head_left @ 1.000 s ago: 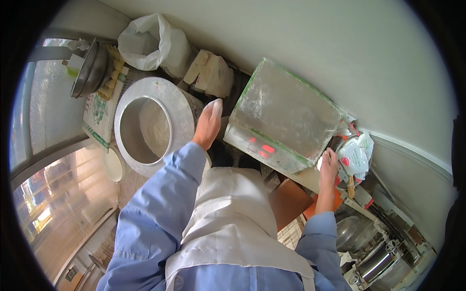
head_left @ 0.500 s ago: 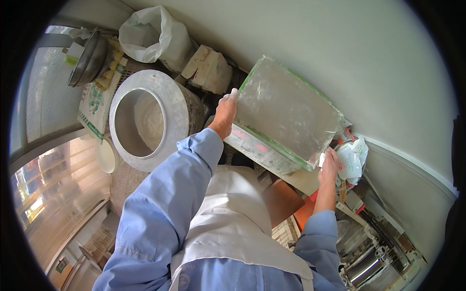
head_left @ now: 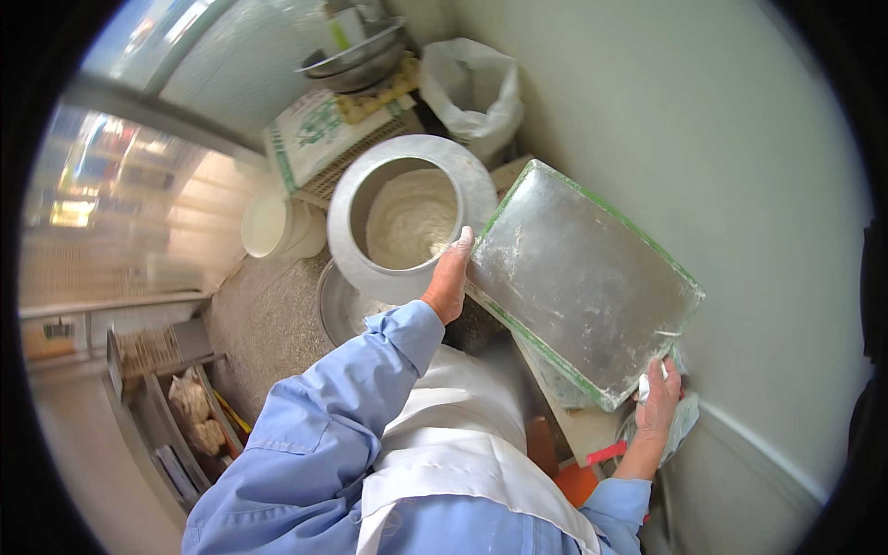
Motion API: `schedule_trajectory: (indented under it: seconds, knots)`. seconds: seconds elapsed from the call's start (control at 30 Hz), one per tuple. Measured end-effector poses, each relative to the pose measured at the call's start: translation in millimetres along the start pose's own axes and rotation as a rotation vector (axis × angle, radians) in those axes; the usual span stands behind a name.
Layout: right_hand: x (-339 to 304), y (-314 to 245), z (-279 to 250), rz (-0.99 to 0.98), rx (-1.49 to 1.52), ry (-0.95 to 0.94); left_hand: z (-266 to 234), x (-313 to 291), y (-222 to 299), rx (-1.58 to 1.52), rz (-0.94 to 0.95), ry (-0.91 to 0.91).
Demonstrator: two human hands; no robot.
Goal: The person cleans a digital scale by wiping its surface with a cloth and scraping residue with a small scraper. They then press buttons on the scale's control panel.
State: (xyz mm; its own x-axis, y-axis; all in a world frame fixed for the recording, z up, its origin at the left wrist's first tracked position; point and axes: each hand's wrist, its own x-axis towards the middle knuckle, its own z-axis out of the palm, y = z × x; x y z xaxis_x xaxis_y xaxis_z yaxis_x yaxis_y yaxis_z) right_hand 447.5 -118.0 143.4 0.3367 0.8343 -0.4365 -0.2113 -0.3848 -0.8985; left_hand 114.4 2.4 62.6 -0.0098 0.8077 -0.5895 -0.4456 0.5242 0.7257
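Between my hands is a flat metal tray (head_left: 583,277) with green edging and pale powder smears. My left hand (head_left: 450,282) is closed on its left edge, thumb up, close to the rim of a large aluminium pot (head_left: 356,227). Inside the pot lies a pale, floury mass (head_left: 412,220). At the tray's near right corner, my right hand (head_left: 659,398) is closed on the edge. A small white thing (head_left: 644,387) shows at its fingers; its kind I cannot make out. The undersides of both grips are hidden.
Behind the pot stand a white plastic-lined sack (head_left: 472,92), metal bowls (head_left: 361,60) and a green-printed carton (head_left: 314,134). A white bucket (head_left: 268,227) and metal basin (head_left: 342,301) are left of it. A wall (head_left: 740,166) runs along the right; a pale board (head_left: 583,425) lies below the tray.
My view has swung left, so the pot and sack appear farther right. The tray, still in both hands, has shifted toward the pot and now covers more of the block behind it.
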Motion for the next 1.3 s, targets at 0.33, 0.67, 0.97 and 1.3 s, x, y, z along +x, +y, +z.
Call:
schedule_trajectory:
  seconds: [0.33,0.67,0.97,1.3]
  knots:
    - [-83,-105,152,-0.576,-0.358,-0.342,-141,-62,70,0.140,0.506,0.207]
    - [-99,-110,284,-1.064,-1.003,-0.493,-358,-188,-14,-0.136,0.173,0.522]
    - [-105,-131,324,-1.153,-1.066,-0.674,-381,-227,-69,-0.306,0.063,0.750]
    - [-78,-147,311,-1.166,-1.311,-0.872,-320,-206,-23,0.073,0.304,0.699]
